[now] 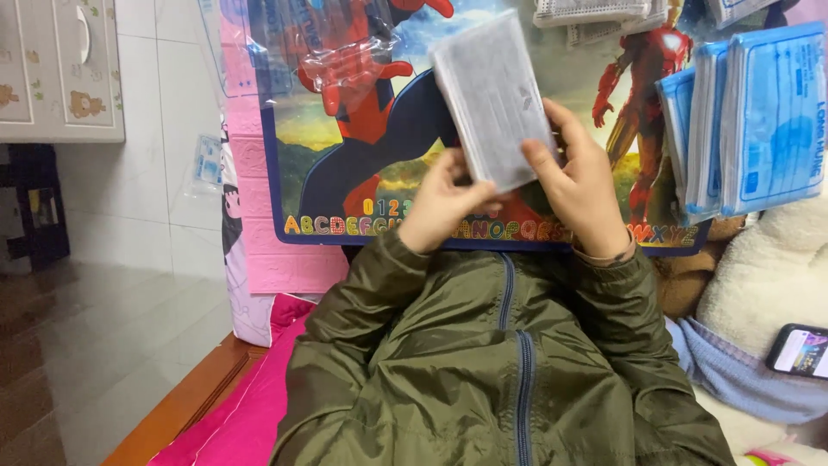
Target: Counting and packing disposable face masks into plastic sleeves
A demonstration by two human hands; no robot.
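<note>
At centre frame we hold a stack of grey face masks (493, 97) in clear wrap between both hands, raised above a colourful cartoon board (379, 173) with a letter strip along its lower edge. Our left hand (444, 205) is closed on the lower left corner of the stack, fingers curled underneath. Our right hand (585, 185) grips the lower right edge, thumb laid across the face and fingers behind. In our judgement, the stack handles best with both grips kept low and firm: the wrap looks slippery and the upper end stands unsupported, so it could fan or sag if either hand loosens. At upper right, packs of blue face masks (759, 121) lean close beside the right hand, leaving little clearance on that side; more grey packs (591, 13) lie along the top edge. At upper left, a crumpled clear plastic wrapper (345, 52) rests on the board. Open room lies toward the left, over the pink foam panel (259, 198) and tiled floor (112, 302). A phone (800, 351) sits at lower right on pale fleece bedding (768, 276).
</note>
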